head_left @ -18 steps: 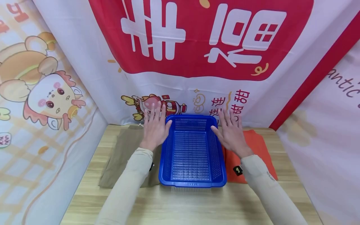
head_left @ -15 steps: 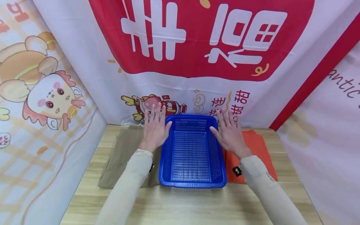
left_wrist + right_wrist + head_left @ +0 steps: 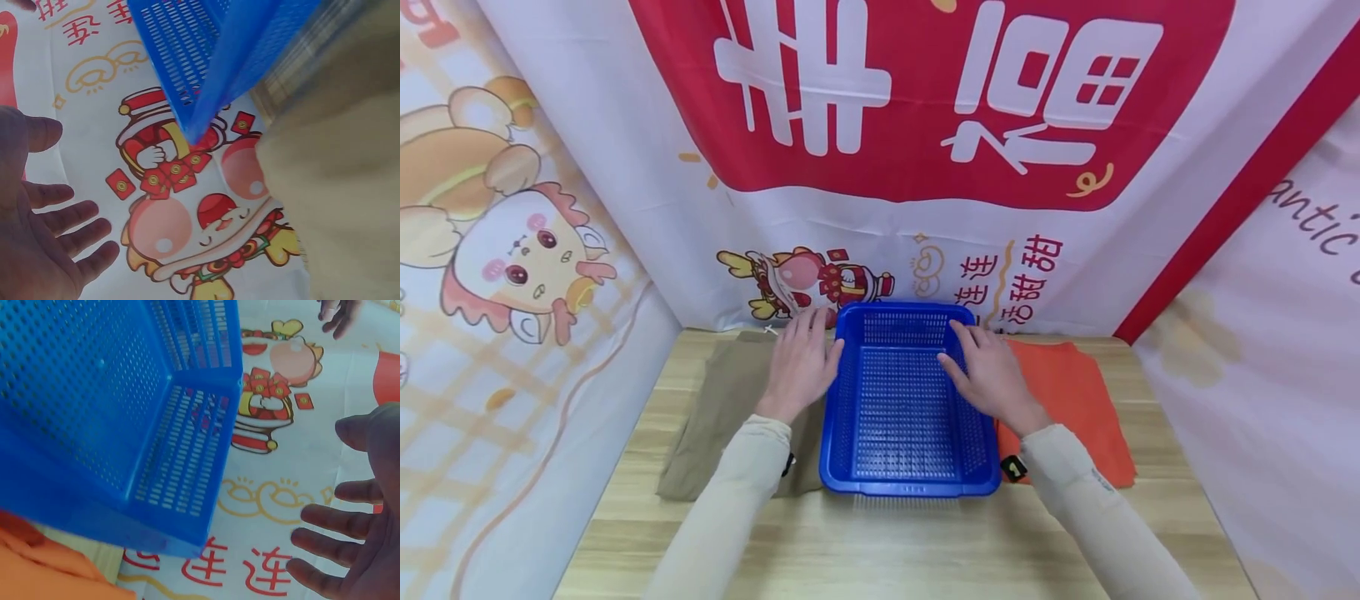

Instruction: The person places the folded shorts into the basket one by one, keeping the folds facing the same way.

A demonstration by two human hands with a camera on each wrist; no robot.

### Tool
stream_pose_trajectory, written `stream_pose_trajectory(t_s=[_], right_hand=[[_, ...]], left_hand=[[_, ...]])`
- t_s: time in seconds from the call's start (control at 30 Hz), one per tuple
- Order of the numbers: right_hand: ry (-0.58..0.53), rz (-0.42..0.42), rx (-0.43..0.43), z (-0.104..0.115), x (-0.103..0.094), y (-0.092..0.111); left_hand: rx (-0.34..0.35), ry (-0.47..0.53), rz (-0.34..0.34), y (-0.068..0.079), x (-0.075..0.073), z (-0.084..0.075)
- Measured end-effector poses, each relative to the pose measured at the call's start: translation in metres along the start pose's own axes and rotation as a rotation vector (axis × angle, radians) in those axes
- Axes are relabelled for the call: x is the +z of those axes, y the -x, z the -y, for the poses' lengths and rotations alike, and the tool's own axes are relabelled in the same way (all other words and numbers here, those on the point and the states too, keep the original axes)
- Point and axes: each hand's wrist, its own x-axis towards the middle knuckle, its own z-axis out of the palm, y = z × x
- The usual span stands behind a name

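Note:
A blue perforated plastic basket (image 3: 906,486) stands upright on the table, with nothing inside. To its left lies a folded khaki cloth (image 3: 718,417), possibly a garment; to its right, a folded orange cloth (image 3: 1067,400). My left hand (image 3: 799,367) hovers over the khaki cloth's inner edge, beside the basket's back left rim. Its relaxed, spread fingers (image 3: 78,234) hold nothing and are apart from the basket. My right hand (image 3: 992,371) is above the basket's back right edge, fingers slightly bent. In the right wrist view those fingers (image 3: 331,544) also hold nothing, with a gap to the basket.
The wood-grain table (image 3: 895,550) extends in front of the basket. Behind it hangs a printed cloth backdrop (image 3: 925,217), with more printed cloth on both sides. A small black tag (image 3: 1014,468) with a yellow mark lies on the orange cloth near the right wrist.
Both hands have drawn back slightly toward the front, and their fingers have bent a little. The right hand has moved left over the basket's edge. The basket has stayed in place.

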Motion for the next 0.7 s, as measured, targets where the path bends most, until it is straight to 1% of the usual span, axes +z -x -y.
stream_pose_trajectory(t_s=[0.1,0.2,0.27,0.37,0.5,0.7], right_hand=[[0.0,0.025,0.002,0.005,0.006,0.003],[-0.014,0.042,-0.002,0.012,0.013,0.006],[-0.039,0.049,-0.005,0.016,0.018,0.008],[-0.09,0.062,-0.015,0.026,0.024,0.011],[-0.168,0.087,-0.021,0.041,0.032,0.012],[-0.236,0.118,-0.009,0.058,0.043,0.01]], left_hand=[[-0.025,0.04,-0.023,0.007,0.0,0.008],[-0.043,0.061,-0.045,0.016,-0.001,0.019],[-0.052,0.072,-0.055,0.02,0.001,0.029],[-0.091,0.085,-0.042,0.026,0.004,0.046],[-0.196,0.096,0.0,0.035,0.008,0.07],[-0.337,0.087,-0.005,0.05,0.017,0.103]])
